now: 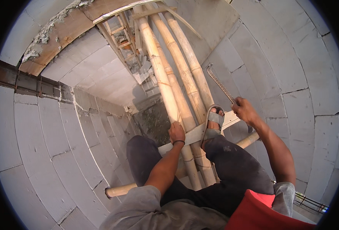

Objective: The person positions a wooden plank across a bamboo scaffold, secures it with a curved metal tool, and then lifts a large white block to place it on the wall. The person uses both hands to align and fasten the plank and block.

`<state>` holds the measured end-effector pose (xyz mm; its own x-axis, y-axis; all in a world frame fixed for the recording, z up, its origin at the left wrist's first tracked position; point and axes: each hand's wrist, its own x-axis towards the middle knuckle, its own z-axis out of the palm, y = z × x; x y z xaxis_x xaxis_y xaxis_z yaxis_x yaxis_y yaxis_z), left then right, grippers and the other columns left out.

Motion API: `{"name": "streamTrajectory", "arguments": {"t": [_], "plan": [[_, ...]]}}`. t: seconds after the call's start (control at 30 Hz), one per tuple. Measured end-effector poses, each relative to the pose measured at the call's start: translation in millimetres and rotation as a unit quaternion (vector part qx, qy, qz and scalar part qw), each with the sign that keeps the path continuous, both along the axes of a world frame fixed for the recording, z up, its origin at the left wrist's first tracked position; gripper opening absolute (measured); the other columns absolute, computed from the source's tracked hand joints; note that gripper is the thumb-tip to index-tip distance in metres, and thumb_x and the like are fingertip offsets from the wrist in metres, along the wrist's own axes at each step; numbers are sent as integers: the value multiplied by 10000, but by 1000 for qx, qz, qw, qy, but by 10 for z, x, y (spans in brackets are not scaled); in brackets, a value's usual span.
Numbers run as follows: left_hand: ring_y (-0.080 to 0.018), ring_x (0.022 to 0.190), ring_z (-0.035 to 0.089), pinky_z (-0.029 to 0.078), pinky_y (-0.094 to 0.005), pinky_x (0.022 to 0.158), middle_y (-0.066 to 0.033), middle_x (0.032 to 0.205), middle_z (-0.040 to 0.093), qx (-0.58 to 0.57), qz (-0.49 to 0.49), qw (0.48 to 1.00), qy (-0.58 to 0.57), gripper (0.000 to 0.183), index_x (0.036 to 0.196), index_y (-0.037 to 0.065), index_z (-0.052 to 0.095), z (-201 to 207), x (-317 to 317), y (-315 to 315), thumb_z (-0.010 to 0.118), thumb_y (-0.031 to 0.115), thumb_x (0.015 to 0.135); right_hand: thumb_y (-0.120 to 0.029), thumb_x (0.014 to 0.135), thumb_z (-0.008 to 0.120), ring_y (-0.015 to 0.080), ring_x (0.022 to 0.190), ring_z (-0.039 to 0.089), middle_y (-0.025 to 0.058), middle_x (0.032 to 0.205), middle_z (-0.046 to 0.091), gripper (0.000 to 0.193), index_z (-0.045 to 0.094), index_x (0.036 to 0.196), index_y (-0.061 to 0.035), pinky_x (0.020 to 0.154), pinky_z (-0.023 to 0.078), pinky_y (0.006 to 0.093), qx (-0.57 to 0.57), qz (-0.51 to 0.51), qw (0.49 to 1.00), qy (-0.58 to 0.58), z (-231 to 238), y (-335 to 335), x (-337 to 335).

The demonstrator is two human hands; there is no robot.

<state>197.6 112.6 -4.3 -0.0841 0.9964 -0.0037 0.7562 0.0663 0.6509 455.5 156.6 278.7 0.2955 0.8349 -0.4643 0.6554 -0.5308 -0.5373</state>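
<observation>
My right hand (246, 111) is closed round a ribbed steel bar (222, 86); its hooked end points up and away from me. My left hand (176, 132) is closed against the leftmost bamboo pole (162, 78). A thin sliver seems to show above its fingers, but what they hold is hidden. More bamboo poles (183, 69) run side by side, away from me. Between my hands, a wooden plank (230, 118) crosses the poles, and my sandalled foot (214, 118) rests by it.
Grey block walls (43, 134) rise on both sides. A wooden ladder (123, 38) leans far below, beside a drop to a dark floor (152, 119). A crosswise bamboo pole (121, 190) runs beneath me. Formwork boards (68, 30) curve along the far left.
</observation>
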Motion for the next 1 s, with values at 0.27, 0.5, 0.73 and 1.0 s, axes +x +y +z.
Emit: {"name": "streamTrajectory", "arguments": {"t": [0.27,0.5,0.73,1.0], "plan": [[-394,821,583,467,-477,746,-180,899,570,-45,1,999,-14,84,950,25,560,202,-84,-9,550,84,892,-280,927,580,197,588,560,109,693,576,294,591,991,6,589,453,369,5,109,994,-13,-698,1147,93],[-367,713,574,459,-425,658,-197,799,574,73,136,983,-100,180,882,-48,586,434,22,1115,522,106,949,-217,906,560,365,856,644,255,908,660,363,572,1138,62,789,483,429,-119,-49,979,156,-1152,1985,203],[-217,581,522,423,-385,591,-177,618,573,93,217,946,-221,294,845,-57,670,549,-17,4115,569,218,875,-165,911,515,381,880,645,249,900,654,368,542,1201,60,793,481,418,25,97,994,33,-1250,2696,629],[-222,628,587,475,-352,647,-130,778,672,-31,256,933,-250,232,866,-29,713,674,-147,6079,668,187,794,-98,899,566,122,555,444,21,627,488,244,550,1130,-20,541,382,316,-28,122,983,131,-1464,2596,761]]}}
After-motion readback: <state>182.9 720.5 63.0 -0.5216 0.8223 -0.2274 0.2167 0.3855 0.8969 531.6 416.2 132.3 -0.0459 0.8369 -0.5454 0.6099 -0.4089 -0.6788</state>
